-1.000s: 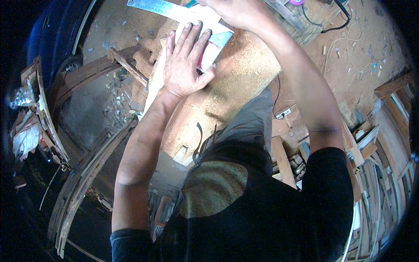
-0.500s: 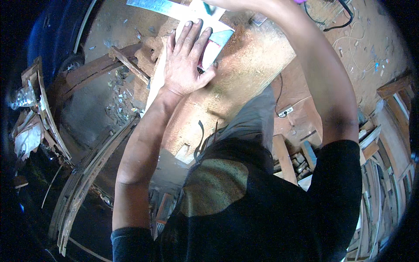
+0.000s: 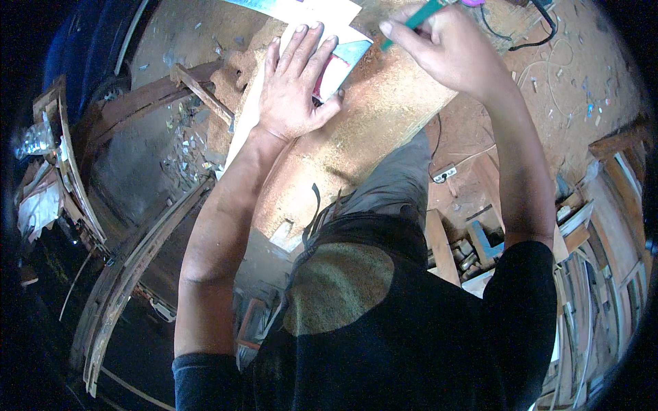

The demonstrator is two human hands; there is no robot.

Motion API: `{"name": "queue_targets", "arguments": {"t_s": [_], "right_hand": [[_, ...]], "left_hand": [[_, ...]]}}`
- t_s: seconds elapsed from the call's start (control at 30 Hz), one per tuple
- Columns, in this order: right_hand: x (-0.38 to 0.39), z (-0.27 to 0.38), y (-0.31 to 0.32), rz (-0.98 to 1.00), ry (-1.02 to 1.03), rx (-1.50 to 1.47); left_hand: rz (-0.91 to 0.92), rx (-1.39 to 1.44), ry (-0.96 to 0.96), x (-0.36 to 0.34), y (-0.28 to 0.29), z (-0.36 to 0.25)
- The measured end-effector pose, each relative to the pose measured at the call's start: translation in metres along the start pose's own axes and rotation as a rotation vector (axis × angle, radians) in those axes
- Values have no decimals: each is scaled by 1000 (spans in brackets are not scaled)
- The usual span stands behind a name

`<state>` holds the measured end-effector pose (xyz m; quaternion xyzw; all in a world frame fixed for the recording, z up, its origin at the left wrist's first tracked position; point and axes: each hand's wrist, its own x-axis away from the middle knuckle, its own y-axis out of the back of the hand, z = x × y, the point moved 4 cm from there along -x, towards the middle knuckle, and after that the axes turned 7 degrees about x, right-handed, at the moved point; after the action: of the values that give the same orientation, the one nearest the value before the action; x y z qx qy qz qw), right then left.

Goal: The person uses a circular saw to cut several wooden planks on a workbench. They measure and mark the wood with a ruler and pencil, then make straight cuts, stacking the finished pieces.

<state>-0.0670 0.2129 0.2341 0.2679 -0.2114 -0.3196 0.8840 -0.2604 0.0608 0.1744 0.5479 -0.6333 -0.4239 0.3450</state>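
Note:
My left hand (image 3: 293, 89) lies flat with its fingers spread. It presses on a bright, pale flat piece (image 3: 351, 51) with a bluish edge and a red patch, partly hidden under the palm. Beyond the fingertips a silvery flat strip (image 3: 259, 5) runs to the upper left; glare hides how it meets the piece. Both rest on a broad wooden board (image 3: 391, 103) sprinkled with sawdust. To the right, above the board, my right hand (image 3: 452, 51) is closed round a green pencil (image 3: 418, 20), its lower end pointing down and left, apart from the pale piece.
A black cable (image 3: 543, 27) and a purple object (image 3: 471, 3) lie past my right hand. On the floor at right are a white power strip (image 3: 445, 175) and stacked wood offcuts (image 3: 603, 240). Long planks (image 3: 137, 274) and a rough beam (image 3: 147, 109) stand at left.
My right hand has drawn back right and nearer with the green pencil, away from the pale piece. My left hand still presses there, and the view has shifted slightly.

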Motion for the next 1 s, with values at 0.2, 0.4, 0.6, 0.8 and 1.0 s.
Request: {"name": "queue_targets", "arguments": {"t_s": [0.2,0.4,0.6,0.8,1.0], "right_hand": [[23,-62,-73,-283,-135,-343],[14,-40,-147,-282,-280,-752],[77,-82,-69,-649,-286,-1056],[118,-131,-28,-742,-370,-1001],[98,-147,-81,-650,-435,-936]], "left_hand": [[-3,-10,-19,-2,-2,-2],[-47,-35,95,20,13,-14],[-201,-32,502,153,33,2],[-114,-42,693,240,37,15],[-88,10,673,243,37,20]]}}
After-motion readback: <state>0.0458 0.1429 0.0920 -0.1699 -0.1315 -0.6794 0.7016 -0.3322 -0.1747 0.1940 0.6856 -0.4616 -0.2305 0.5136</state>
